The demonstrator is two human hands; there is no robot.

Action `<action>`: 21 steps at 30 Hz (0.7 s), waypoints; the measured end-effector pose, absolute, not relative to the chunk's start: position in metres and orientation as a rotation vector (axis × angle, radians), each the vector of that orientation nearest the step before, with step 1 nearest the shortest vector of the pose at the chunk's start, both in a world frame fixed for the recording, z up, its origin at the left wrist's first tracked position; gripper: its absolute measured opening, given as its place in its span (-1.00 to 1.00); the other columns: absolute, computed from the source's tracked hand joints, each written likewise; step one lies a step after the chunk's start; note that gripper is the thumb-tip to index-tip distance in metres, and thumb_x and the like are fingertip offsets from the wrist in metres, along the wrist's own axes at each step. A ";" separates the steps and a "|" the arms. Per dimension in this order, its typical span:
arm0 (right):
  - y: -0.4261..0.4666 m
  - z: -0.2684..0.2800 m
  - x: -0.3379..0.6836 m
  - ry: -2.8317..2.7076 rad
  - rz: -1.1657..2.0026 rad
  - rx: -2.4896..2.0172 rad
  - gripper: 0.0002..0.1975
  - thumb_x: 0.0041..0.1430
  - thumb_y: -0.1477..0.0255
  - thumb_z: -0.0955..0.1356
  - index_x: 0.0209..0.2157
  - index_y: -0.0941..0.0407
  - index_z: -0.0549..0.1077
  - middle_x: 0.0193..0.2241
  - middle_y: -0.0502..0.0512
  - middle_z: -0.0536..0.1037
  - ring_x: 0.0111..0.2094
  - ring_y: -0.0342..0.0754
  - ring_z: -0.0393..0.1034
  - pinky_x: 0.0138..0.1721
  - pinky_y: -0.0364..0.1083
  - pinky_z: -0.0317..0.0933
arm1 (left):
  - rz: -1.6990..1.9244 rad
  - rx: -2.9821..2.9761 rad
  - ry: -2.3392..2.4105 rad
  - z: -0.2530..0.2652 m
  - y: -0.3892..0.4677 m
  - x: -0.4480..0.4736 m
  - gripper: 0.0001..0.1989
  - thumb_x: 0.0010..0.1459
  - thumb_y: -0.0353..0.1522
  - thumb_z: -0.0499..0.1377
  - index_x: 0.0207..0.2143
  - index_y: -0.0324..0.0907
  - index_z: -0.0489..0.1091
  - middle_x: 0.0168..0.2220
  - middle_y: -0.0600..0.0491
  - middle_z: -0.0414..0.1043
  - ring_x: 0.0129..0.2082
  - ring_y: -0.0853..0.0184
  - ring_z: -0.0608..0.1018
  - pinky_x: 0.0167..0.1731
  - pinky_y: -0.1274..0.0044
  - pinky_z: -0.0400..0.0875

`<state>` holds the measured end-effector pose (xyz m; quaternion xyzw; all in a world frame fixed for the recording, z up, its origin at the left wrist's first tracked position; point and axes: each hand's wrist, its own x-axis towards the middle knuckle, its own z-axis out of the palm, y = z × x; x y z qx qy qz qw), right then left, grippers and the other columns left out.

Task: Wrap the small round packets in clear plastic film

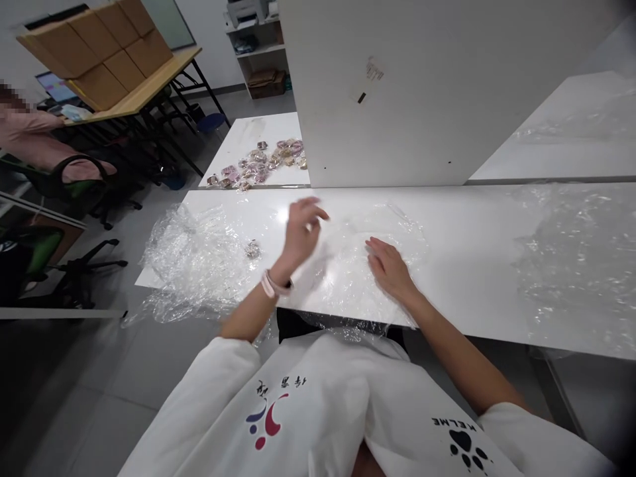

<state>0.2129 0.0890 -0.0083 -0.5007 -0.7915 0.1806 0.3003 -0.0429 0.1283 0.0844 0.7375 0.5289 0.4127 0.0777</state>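
A sheet of clear plastic film (348,255) lies on the white table in front of me, partly over the near edge. My left hand (302,228) is raised above its left side, fingers loosely bent and apart, with nothing visible in them. On the film's right part rests my right hand (390,266), fingers stretched out and fairly flat. Left of my left hand is a small crumpled, shiny clump (253,249), whose kind I cannot make out. Beside it spreads a big heap of crumpled clear plastic film (191,258).
More clear film (579,265) covers the table's right end. A white upright panel (387,119) stands behind the table. Several small wrapped pieces (258,165) lie on the surface behind, at left. A person (34,136) sits far left near cardboard boxes (106,53).
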 end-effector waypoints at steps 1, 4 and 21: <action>0.090 -0.009 0.214 -2.036 0.492 -1.348 -0.54 0.42 0.25 0.09 0.21 0.05 0.34 0.22 0.19 0.38 0.24 0.09 0.23 0.22 0.19 0.17 | 1.156 2.295 1.470 0.079 0.101 -0.022 -0.65 0.14 -0.63 -0.01 -0.24 -0.05 0.41 0.08 0.06 0.37 0.16 0.19 0.35 0.01 0.21 0.36; 0.093 -0.011 0.220 -1.946 0.486 -1.358 -0.56 0.40 0.24 0.13 0.13 0.08 0.42 0.18 0.22 0.41 0.22 0.11 0.24 0.21 0.21 0.18 | 0.757 2.536 1.284 0.046 0.043 0.028 -0.61 0.17 -0.65 -0.04 -0.15 -0.07 0.42 0.20 0.02 0.33 0.22 0.15 0.32 0.05 0.19 0.35; -0.045 0.002 0.253 -2.336 0.167 -1.025 -0.69 0.35 0.49 0.29 0.07 0.01 0.46 0.15 0.12 0.47 0.23 0.10 0.28 0.21 0.17 0.17 | 0.473 2.532 1.337 0.031 -0.038 -0.087 -0.72 0.33 -0.39 0.11 0.07 -0.08 0.38 0.29 -0.06 0.29 0.38 0.14 0.19 0.32 0.06 0.07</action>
